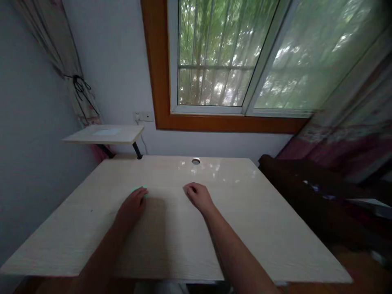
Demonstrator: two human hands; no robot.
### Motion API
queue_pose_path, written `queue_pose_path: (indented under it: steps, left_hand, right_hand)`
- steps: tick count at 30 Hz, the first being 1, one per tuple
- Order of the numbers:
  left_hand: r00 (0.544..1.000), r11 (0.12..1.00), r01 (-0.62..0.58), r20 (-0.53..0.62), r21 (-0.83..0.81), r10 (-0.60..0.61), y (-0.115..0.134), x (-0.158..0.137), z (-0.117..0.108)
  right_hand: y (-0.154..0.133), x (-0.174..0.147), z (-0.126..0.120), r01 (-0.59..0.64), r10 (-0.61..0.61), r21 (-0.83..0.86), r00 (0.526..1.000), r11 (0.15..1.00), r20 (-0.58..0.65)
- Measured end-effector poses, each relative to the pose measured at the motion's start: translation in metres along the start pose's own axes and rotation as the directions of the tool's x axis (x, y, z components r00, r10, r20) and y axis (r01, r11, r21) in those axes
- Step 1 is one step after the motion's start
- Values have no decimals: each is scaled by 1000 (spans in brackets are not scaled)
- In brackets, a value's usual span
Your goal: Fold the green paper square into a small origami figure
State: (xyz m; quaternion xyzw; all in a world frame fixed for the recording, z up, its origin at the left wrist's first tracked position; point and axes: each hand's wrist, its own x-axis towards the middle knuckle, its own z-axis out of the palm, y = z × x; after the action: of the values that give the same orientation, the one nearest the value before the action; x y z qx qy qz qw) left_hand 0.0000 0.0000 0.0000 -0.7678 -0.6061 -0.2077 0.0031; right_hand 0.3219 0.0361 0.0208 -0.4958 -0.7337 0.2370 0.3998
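My left hand [134, 204] rests over the left middle of the pale desk [245, 228], its fingers curled on a small mint-green object [134, 189]. Only thin edges of that object show around the fingers, so its kind is hidden. To the right, my right hand [198, 195] is closed above the desk, thumb and fingers pressed together. A tiny pale tip seems to stick out at its left side, too small to name. The two hands are apart from each other.
A raised shelf [122, 134] on black legs stands at the desk's back left, with a pale sheet [107, 132] on it. A round cable hole [196, 161] lies near the back edge. Beyond are a wall socket [143, 116], a window and curtains; dark furniture [294, 196] borders the right.
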Motion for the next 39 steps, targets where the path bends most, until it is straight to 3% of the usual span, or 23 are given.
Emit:
queue_pose_path:
  steps: [20, 26, 39]
  left_hand:
    - [980, 984, -178, -95, 3, 178, 12, 2, -12]
    - [982, 985, -174, -74, -12, 173, 15, 2, -17]
    - [990, 990, -139, -26, -11, 139, 17, 1, -19]
  right_hand:
    - [-14, -8, 0, 106, -101, -175, 994, 979, 37]
    - [-24, -37, -8, 201, -186, -369, 980, 908, 74]
    - [-41, -106, -25, 121, -95, -475, 992, 871, 79]
